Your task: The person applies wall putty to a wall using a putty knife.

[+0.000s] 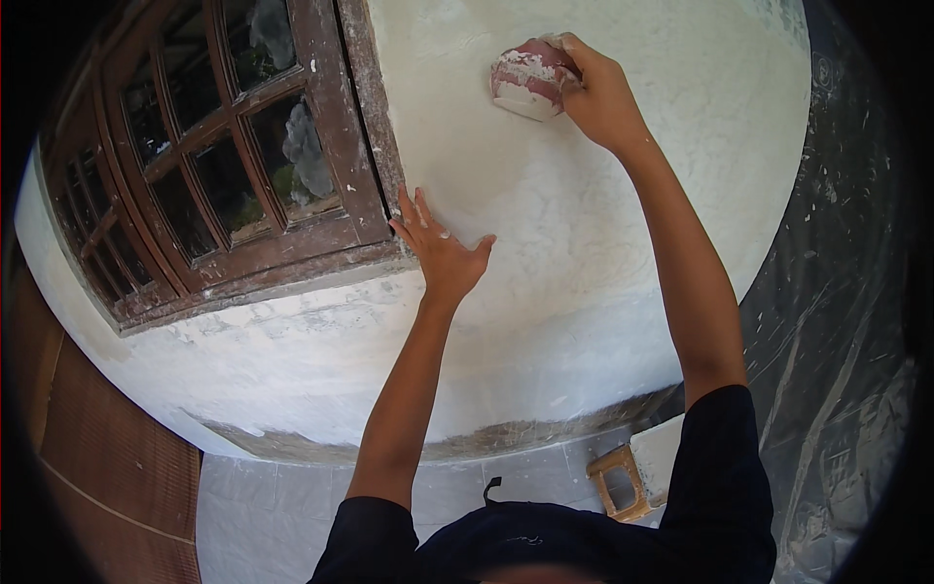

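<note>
My right hand is raised high against a pale plastered wall. Its fingers grip a rounded, reddish-pink tool caked with white plaster, which is at the wall surface; its exact kind does not show. Lower and to the left, my left hand has its fingers spread, with white smears on them. It is at the wall beside the lower right corner of a brown wooden window frame, and nothing is in it.
A brown window sash with glass panes fills the upper left. Dark plastic sheeting hangs at the right. Below are grey floor tiles, a yellowish frame-shaped object near a pale board, and a reddish-brown ribbed surface.
</note>
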### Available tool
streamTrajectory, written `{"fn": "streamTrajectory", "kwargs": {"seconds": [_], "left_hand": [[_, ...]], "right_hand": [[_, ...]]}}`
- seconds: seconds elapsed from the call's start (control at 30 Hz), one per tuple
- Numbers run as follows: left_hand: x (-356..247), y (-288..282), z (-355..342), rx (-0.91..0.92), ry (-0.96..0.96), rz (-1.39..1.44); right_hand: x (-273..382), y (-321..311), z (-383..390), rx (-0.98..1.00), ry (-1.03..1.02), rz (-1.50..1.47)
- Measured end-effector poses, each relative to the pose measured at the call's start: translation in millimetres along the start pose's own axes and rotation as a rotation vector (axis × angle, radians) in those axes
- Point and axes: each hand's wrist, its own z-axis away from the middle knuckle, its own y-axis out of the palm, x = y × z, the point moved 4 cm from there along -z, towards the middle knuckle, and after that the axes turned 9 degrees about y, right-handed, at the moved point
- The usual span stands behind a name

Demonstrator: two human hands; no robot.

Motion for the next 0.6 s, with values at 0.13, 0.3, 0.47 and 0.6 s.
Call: {"fn": "streamTrajectory", "kwargs": {"seconds": [0.13,0.3,0.47,0.6], "left_hand": [[4,-3,1,0.0,0.009,-0.02],[2,2,2,-0.002,-0.003,-0.012],[6,-1,1,-0.016,0.022,-0.018],[4,3,1,-0.018,0.007,0.001]], "right_hand": [[-2,27,18,0.127,-0.153,0.108],[-7,-3,6,-0.138,-0.004,-0.089],[0,26,21,0.014,-0.128,0.108],[-12,-4,10,-0.302,-0.009,-0.059]]}}
